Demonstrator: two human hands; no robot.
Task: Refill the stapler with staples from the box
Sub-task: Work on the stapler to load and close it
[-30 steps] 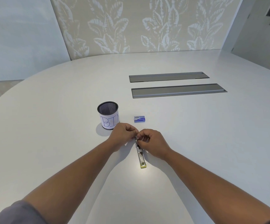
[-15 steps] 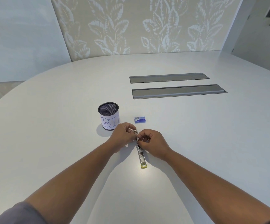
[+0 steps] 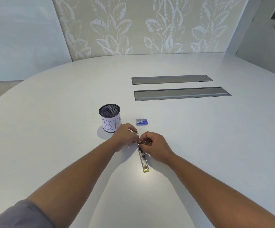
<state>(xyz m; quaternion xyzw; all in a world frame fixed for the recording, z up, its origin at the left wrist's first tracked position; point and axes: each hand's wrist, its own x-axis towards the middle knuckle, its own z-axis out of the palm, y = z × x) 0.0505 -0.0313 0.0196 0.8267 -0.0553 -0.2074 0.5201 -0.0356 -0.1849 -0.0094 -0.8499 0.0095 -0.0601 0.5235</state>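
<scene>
Lying open on table (image 3: 199, 145), stapler (image 3: 143, 159) extending toward the body from both grips. Left hand (image 3: 125, 137) and right hand (image 3: 155, 145) pinching its far end, fingers closed. Box (image 3: 142, 122) sitting just beyond, untouched.

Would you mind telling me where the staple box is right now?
In the head view, the staple box lies on the table, just right of the mesh bin and just beyond both hands.
</scene>
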